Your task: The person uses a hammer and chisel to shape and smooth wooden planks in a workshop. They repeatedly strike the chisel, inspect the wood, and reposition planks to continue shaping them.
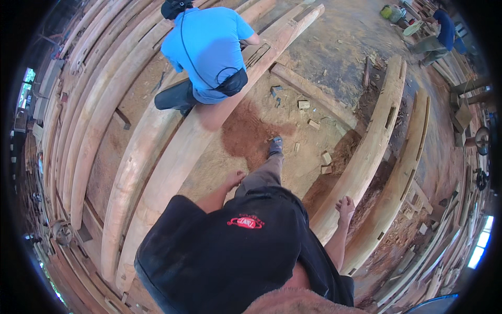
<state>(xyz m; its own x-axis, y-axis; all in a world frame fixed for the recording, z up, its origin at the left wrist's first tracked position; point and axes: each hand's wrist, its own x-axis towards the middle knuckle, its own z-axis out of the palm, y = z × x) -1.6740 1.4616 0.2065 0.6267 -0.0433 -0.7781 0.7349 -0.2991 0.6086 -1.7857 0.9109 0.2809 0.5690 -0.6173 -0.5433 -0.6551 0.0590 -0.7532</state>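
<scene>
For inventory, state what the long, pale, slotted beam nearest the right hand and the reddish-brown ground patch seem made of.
Long, pale, slotted beam: wood, apparently bare and smoothed, by its tan, unpainted face and cut slots. Reddish-brown ground patch: perhaps sawdust or soil, loose and dull, from its powdery spread.

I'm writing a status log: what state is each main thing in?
Left hand: loosely curled, nothing visibly held
Right hand: partly open, nothing visibly held
Beam by right hand: lying, slotted
Long beam: lying, slotted
Co-worker in blue: sitting on long beam
Wood blocks: loose, scattered on ground
Crosswise timber: lying on ground
</scene>
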